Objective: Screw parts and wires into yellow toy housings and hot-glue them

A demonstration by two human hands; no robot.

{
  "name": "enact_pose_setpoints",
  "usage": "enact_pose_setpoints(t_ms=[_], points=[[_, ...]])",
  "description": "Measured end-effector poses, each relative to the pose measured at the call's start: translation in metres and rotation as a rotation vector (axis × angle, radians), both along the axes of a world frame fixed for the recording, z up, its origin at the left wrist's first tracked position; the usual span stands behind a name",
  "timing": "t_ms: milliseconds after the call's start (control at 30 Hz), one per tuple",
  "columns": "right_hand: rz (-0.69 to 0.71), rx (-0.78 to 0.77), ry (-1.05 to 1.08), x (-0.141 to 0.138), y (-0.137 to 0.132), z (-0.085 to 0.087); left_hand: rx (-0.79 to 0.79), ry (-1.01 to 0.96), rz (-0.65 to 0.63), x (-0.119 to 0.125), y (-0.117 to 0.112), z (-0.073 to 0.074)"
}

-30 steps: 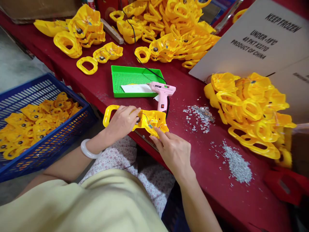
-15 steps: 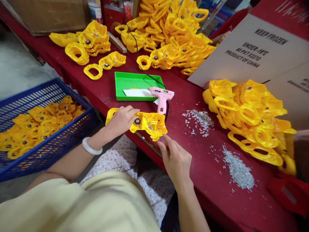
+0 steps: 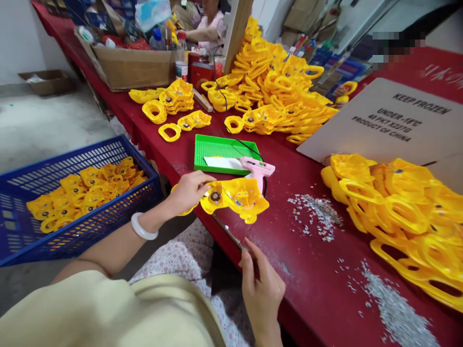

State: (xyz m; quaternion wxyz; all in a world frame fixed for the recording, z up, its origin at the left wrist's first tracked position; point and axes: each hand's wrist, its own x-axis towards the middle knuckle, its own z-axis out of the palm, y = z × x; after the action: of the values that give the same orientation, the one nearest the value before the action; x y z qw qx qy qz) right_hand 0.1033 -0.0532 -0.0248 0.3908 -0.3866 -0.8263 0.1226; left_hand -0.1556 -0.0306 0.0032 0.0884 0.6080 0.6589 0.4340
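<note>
My left hand [image 3: 190, 193] grips a yellow moulded plastic housing [image 3: 240, 200] by its looped handle, which is mostly hidden under my fingers. A round dark disc [image 3: 215, 196] and thin wires sit on the housing. My right hand [image 3: 262, 289] is apart from it, low at the table's front edge. Its fingertips are at the end of a thin metal tool [image 3: 228, 233] lying along that edge. Whether they pinch the tool, I cannot tell.
A blue plastic crate [image 3: 146, 195] of yellow parts stands to my left. On the red table [image 3: 307, 274] are a green perforated tray [image 3: 198, 156], a pink hot glue gun [image 3: 256, 168], yellow heaps, silver bits and printed cardboard [image 3: 383, 120]. A co-worker [image 3: 208, 31] sits beyond.
My right hand has left the housing and dropped to the table edge. The view has swung up and away, showing more of the room. My left hand keeps its hold.
</note>
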Motion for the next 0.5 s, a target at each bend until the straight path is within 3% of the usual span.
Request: enact_pose_setpoints(t_ms=[133, 267, 367, 500], points=[[-0.004, 0.022, 0.001, 0.009, 0.001, -0.009, 0.047, -0.046, 0.196, -0.065, 0.019, 0.022], [-0.014, 0.003, -0.016, 0.017, 0.000, -0.023, 0.050, 0.055, 0.506, -0.149, 0.076, 0.037], [0.006, 0.037, -0.049, 0.018, 0.001, -0.030, -0.013, 0.082, 0.622, -0.193, 0.125, 0.036], [0.000, 0.128, -0.104, 0.012, 0.007, -0.032, -0.042, 0.095, 0.634, -0.211, 0.167, 0.021]])
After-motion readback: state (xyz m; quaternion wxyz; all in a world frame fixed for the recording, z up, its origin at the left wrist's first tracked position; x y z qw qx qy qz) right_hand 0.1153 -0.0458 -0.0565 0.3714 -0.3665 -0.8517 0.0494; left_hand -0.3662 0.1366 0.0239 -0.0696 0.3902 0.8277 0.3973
